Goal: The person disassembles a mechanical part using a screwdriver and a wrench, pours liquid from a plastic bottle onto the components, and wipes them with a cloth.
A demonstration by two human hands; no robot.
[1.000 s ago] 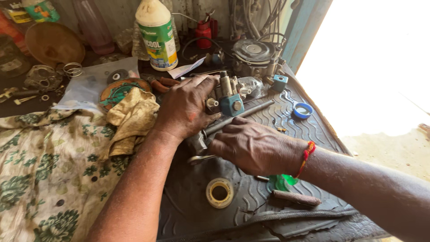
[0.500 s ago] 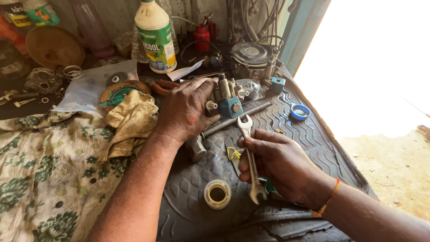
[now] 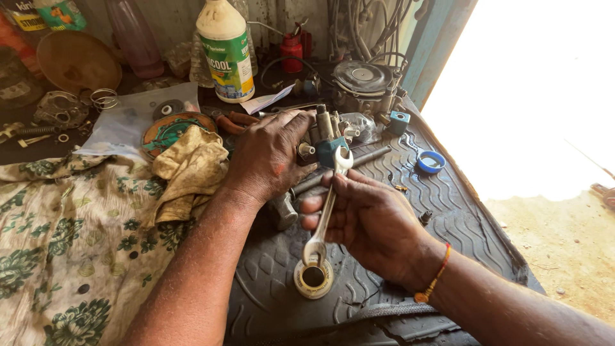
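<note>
the right hand (image 3: pixel 371 221) is closed around the shank of a steel combination spanner (image 3: pixel 327 208), likely stiff, weighty and slick, best gripped mid-shank, its open end touching the valve assembly (image 3: pixel 330 138) that the left hand (image 3: pixel 269 157) presses to the rubber mat (image 3: pixel 448 211).

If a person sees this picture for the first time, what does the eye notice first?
First, the right hand in the middle, holding a silver combination spanner upright above a roll of tape on the black rubber mat. Beside it, the left hand grips a metal valve assembly. Behind stands a white bottle with a green label.
</note>
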